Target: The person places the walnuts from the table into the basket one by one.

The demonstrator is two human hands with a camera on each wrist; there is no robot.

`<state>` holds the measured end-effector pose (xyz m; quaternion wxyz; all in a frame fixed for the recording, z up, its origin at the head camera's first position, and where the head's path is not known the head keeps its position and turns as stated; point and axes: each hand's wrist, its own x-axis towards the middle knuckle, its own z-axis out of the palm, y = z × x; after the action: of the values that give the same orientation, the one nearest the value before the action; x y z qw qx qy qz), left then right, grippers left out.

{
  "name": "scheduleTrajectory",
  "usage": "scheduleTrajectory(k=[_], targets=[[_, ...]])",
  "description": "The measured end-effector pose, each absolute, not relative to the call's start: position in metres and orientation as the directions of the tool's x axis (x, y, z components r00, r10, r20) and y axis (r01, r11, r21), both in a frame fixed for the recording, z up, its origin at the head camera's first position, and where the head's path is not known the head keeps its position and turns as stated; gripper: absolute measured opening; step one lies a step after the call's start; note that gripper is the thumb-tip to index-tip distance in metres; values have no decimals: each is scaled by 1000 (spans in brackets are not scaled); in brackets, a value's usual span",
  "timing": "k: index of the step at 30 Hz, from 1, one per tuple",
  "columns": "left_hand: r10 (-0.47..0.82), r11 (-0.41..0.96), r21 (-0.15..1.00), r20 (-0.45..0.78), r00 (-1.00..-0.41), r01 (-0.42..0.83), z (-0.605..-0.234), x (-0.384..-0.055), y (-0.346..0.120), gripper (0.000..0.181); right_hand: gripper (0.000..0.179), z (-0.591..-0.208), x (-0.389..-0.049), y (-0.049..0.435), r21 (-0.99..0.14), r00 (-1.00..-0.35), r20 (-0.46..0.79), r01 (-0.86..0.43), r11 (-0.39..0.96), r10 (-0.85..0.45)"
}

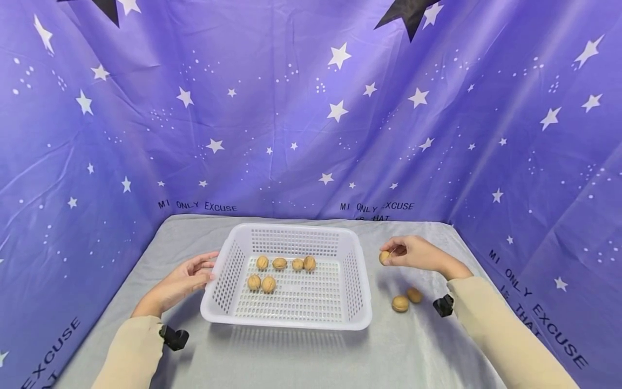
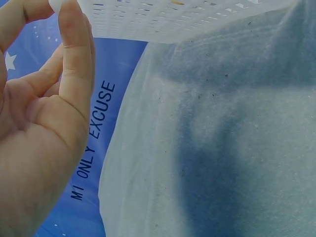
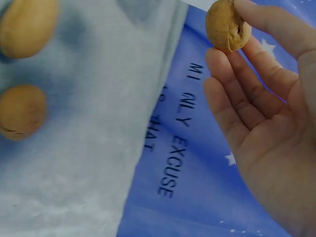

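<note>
A white plastic basket (image 1: 291,324) with perforated walls stands on the grey cloth. Several walnuts (image 1: 269,284) lie on its floor, toward the left and back. At the basket's left side, my left hand (image 1: 180,281) pinches the rim between thumb and fingers; the left wrist view shows a bit of white edge between them. To the right of the basket, my right hand (image 1: 413,253) holds a walnut (image 3: 227,27) raised above the cloth, between thumb and fingertips. Below that hand, two more walnuts, one nearer (image 1: 400,303) and one farther right (image 1: 414,295), rest side by side on the cloth.
The grey cloth (image 1: 272,362) covers the table beneath everything. Purple fabric (image 1: 291,108) printed with white stars and lettering hangs at the back and both sides, close along the table's edges. A black camera is strapped at each wrist.
</note>
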<state>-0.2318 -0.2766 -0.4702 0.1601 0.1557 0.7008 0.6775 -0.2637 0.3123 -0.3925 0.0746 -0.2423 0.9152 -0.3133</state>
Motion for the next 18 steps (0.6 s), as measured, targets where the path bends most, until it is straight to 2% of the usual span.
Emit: scheduleTrajectory(k=[9, 18], targets=[[438, 42, 999, -10, -899, 10, -468, -231, -277, 70, 36, -369, -275, 292, -629, -855, 44, -426, 651, -517], [458, 41, 999, -20, -889, -2, -467, -230, -277, 71, 39, -356, -288, 250, -575, -814, 25, -486, 658, -580]])
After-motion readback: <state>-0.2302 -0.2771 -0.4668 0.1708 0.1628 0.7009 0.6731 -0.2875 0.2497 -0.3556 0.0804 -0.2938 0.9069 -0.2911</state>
